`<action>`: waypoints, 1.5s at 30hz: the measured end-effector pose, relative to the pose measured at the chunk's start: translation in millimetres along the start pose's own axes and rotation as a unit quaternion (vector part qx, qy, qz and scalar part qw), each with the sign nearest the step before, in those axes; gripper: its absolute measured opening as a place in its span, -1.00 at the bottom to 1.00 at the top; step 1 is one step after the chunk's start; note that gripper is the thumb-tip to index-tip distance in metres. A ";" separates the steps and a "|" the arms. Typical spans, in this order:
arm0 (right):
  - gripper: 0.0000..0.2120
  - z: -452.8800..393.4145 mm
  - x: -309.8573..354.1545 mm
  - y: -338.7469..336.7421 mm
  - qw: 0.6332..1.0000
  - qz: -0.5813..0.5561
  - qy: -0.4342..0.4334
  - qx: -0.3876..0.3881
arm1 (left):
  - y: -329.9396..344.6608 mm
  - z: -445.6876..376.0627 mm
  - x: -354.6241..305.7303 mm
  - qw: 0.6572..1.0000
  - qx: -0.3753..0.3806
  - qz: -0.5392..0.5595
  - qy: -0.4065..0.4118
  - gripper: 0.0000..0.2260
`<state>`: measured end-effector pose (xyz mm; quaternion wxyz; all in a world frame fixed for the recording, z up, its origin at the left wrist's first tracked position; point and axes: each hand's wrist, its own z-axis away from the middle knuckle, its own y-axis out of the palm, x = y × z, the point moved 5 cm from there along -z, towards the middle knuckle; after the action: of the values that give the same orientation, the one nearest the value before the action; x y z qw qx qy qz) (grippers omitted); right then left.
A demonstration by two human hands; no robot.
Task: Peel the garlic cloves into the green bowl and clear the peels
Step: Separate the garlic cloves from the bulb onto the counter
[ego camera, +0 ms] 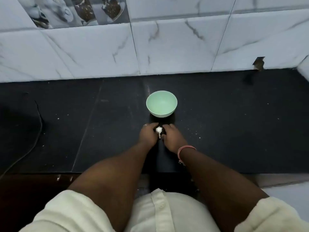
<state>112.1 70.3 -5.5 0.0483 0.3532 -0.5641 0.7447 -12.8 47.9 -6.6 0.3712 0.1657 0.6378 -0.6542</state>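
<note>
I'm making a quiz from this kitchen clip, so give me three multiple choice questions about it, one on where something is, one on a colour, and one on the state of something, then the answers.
1. Where does the bowl sit relative to the hands?
A. Beyond them, toward the tiled wall
B. Between them and the person's body
C. Far off to the left by the cable

2. What colour is the band on the right wrist?
A. Blue
B. Pink
C. Black

3. What is in the bowl?
A. Several peeled cloves
B. A heap of peels
C. Nothing that shows

Answers:
1 A, the bowl stands on the dark counter past the left hand and right hand.
2 B, the band shows pink against the forearm.
3 C, the inside looks bare green, while the garlic is held between the two hands.
</note>
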 end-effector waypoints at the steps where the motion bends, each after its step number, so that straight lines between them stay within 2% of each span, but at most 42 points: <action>1: -0.75 -3.0 -3.7 1.3 1.000 -0.010 -0.003 0.008 | 2.5 -0.7 -0.3 1.000 0.001 0.006 0.017 -0.74; 6: -0.83 -7.4 -10.2 2.0 0.999 -0.044 0.002 0.020 | 5.4 7.4 -1.2 0.999 -0.014 0.041 -0.024 -0.73; 13: -0.87 -0.6 -21.2 6.1 0.990 -0.135 0.005 -0.046 | 16.9 19.0 1.0 0.985 -0.053 0.143 -0.080 -0.74; 18: -0.77 4.7 -22.6 7.4 0.978 -0.199 0.029 -0.056 | 23.9 17.0 13.7 0.937 -0.023 0.317 -0.147 -0.76; 23: -0.82 11.6 -20.9 8.4 0.946 -0.305 0.078 -0.076 | 22.5 12.6 24.7 0.908 0.052 0.387 -0.153 -0.77; 27: -0.84 16.9 -15.3 14.2 0.916 -0.367 0.118 -0.112 | 21.0 12.9 30.2 0.867 0.116 0.452 -0.174 -0.77; 31: -0.85 20.7 -1.5 14.6 0.875 -0.433 0.154 -0.154 | 10.2 11.2 31.3 0.838 0.138 0.497 -0.177 -0.79; 35: -0.84 22.9 8.2 9.9 0.877 -0.430 0.134 -0.168 | -0.7 16.7 26.9 0.807 0.129 0.544 -0.187 -0.83; 38: -0.78 18.8 8.3 6.5 0.898 -0.400 0.105 -0.152 | -5.8 12.5 23.8 0.789 0.123 0.571 -0.193 -0.86; 40: -0.76 15.5 7.1 -0.6 0.908 -0.385 0.090 -0.134 | -6.3 10.4 20.4 0.788 0.118 0.575 -0.187 -0.81; 45: -0.79 19.6 0.8 -14.0 0.904 -0.407 0.078 -0.105 | 2.1 16.6 10.0 0.793 0.089 0.567 -0.205 -0.77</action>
<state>127.4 57.9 8.4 0.4278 0.4858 -0.4409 0.6217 -13.8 29.4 -12.8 0.7810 0.3920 0.2780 -0.3989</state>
